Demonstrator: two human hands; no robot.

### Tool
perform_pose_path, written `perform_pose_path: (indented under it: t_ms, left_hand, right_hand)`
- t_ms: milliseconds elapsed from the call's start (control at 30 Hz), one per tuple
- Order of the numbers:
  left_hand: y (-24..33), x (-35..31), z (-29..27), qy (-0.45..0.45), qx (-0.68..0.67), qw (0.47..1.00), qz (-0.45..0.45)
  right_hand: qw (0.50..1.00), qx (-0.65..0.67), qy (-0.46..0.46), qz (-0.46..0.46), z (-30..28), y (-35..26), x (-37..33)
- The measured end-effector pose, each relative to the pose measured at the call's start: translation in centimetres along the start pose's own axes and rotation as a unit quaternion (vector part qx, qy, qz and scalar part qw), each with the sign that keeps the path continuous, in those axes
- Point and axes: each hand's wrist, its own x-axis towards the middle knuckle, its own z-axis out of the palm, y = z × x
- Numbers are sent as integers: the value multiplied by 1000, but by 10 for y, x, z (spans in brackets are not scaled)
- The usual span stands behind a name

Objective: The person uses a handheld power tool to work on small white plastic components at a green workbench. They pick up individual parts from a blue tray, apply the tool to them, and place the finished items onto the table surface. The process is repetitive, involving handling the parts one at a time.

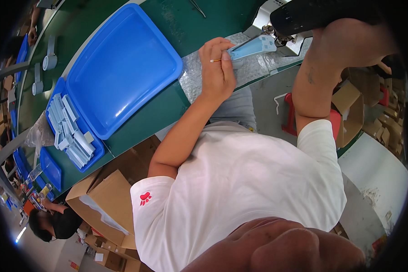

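Observation:
My left hand (pixel 218 68) is closed around one end of a light blue plastic piece (pixel 260 44), a long curved shell with small square marks near its far end. The piece is held over a bubble-wrap sheet (pixel 191 72) on the table. At the upper right my right hand (pixel 356 41) is blurred and close, wrapped round a thick black cylindrical tool (pixel 313 18); its fingertips are hidden. The metal tip of the tool is near the free end of the piece; I cannot tell whether they touch.
A large blue tray (pixel 127 68) stands on the green table (pixel 172 113). Left of it, a smaller blue tray (pixel 99 147) holds several light blue pieces. Tweezers (pixel 197 8) lie at the back. A white metal stand (pixel 263 18) is behind the tool. Cardboard boxes (pixel 109 199) stand below.

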Motion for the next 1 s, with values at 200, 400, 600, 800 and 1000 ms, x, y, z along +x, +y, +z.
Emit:
perform_pose_path:
  t_ms: [200,400,600,800,1000]
  left_hand:
    - [2,-2,0,-8,-2,1000,0]
    - [-1,-2,0,-5,3,1000,-8]
    - [6,1,2,-11,-25,999,-28]
    - [-7,-2,-1,-12,-4,999,-33]
    - [-5,-1,1,-26,0,999,-40]
  right_hand:
    - [905,391,80,147,-2,20,-8]
    - [981,163,93,36,-6,10,-5]
    - [982,133,1,-135,-50,26,8]
    - [953,278,18,-122,-29,29,10]
    - [959,243,48,-140,-47,5,25]
